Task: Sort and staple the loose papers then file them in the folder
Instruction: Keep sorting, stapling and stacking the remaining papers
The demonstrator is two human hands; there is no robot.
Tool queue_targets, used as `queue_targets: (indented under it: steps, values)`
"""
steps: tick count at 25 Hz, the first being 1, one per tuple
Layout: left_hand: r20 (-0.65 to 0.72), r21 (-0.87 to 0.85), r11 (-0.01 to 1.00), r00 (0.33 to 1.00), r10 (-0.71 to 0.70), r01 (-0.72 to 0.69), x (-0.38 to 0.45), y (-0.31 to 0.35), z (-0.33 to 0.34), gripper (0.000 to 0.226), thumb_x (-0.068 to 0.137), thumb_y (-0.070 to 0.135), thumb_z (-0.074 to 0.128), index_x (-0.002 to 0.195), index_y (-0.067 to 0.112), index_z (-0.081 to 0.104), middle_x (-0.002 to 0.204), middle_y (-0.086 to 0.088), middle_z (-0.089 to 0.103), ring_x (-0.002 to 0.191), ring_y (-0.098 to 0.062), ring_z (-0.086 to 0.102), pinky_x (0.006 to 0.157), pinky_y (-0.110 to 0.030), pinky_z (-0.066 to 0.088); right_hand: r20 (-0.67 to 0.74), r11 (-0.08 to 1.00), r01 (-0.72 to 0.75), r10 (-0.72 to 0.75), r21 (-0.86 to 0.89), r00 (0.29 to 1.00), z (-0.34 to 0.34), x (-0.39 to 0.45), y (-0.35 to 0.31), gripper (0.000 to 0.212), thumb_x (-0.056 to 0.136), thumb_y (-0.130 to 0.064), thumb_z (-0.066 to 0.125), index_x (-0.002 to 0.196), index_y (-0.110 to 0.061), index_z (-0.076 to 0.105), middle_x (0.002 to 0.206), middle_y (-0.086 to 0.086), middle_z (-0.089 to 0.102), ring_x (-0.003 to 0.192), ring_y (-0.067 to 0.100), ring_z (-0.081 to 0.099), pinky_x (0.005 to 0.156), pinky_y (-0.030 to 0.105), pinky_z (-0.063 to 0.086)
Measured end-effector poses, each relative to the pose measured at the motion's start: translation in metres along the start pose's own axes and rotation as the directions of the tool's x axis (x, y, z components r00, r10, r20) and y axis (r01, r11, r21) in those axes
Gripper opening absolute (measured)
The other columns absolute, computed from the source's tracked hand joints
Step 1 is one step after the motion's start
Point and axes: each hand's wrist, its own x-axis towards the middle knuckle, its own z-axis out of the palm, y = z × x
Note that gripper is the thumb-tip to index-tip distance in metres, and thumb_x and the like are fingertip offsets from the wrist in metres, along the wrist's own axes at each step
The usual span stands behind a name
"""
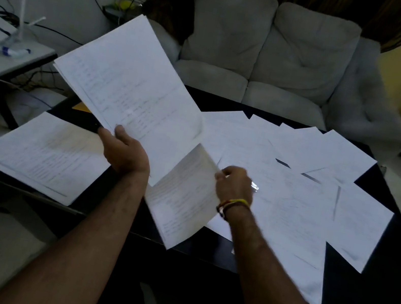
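My left hand point(124, 150) grips a thin sheaf of papers point(130, 86) by its lower edge, thumb on top and fingers curled beneath, and holds it tilted up off the tabletop point(370, 294) toward the upper left of the frame. The sheets are white, flat and rectangular, with faint lines of print. My right hand point(235, 183) pinches the upper corner of another sheet point(182, 202), which hangs curved below the centre of the frame, its lower end over the near edge of the tabletop. A yellow and red thread band point(234, 204) circles my right wrist.

The tabletop is black and glossy. At left of centre a separate stack of printed pages point(40, 155) lies flat on it, edges roughly squared, its left corner jutting past the rim. Across the right half the loose papers point(306, 197) lie fanned and overlapping, corners pointing every way. Just behind the stack, a small yellow-tan corner point(81, 106) shows under the raised sheaf; I cannot tell whether that is the folder. No container in view holds any paper.

Behind the tabletop, in the upper middle, stands a grey sofa point(269, 57) with soft, creased cushions. At upper left a pale side table point(9, 59) carries a white router point(17, 39) with upright antennas and dark cables.
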Motion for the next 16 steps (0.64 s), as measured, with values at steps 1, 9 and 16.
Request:
queue_targets:
  steps: [1,9,16]
  values:
    - [0.015,0.028,0.999,1.000,-0.018,0.018,-0.004,0.002,0.000,0.035,0.100,0.019,0.041,0.127,-0.001,0.050,0.119,-0.021,0.062,0.106,-0.032,0.060,0.076,-0.015,0.040,-0.087,0.999,-0.005,0.009,0.039,0.996,-0.024,0.003,-0.002,0.014,0.087,-0.028,0.065,0.096,-0.018,0.071,0.107,0.012,0.069,0.105,0.032,0.062,0.084,0.031,0.047]
    - [0.250,0.265,0.962,0.959,-0.134,0.065,-0.059,0.016,0.009,0.034,0.101,0.017,0.040,0.128,-0.003,0.046,0.130,-0.024,0.054,0.120,-0.038,0.050,0.093,-0.037,0.039,-0.618,0.918,0.132,0.140,0.375,0.774,-0.137,0.032,0.013,0.012,0.089,-0.020,0.061,0.085,-0.011,0.068,0.086,0.008,0.070,0.082,0.025,0.063,0.073,0.029,0.048]
    - [0.556,0.521,0.851,0.731,-0.395,0.064,-0.083,-0.017,-0.003,0.039,0.095,0.010,0.050,0.131,-0.003,0.047,0.135,-0.023,0.051,0.123,-0.038,0.049,0.096,-0.035,0.040,-0.402,0.835,-0.008,0.274,0.550,0.874,-0.120,0.040,0.061,0.015,0.084,-0.017,0.067,0.088,-0.004,0.073,0.079,0.006,0.066,0.077,0.022,0.061,0.072,0.024,0.045]
